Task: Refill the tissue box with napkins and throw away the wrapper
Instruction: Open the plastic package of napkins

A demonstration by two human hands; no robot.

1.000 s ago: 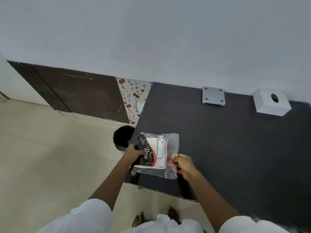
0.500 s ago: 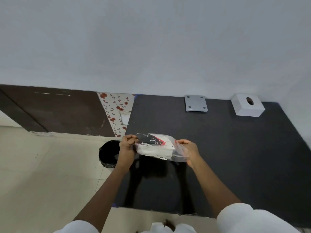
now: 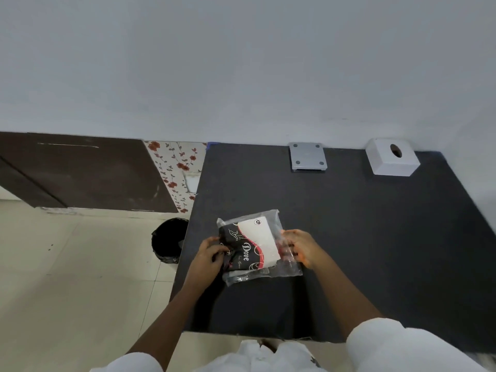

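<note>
A clear plastic pack of napkins, printed black, red and white, is held between both hands over the black table, near its left edge. My left hand pinches the pack's left end. My right hand grips its right end through the clear wrapper. The white tissue box, with a round hole on top, stands at the table's far right by the wall. A black waste bin sits on the floor left of the table.
A grey metal plate with corner screws lies at the back of the table. A brown panel and a floral strip line the wall at left. Pale floor tiles spread leftward.
The pack has turned from edge-on to label side up and sits lower, toward me. Both hands still hold its ends. The camera view has shifted slightly.
</note>
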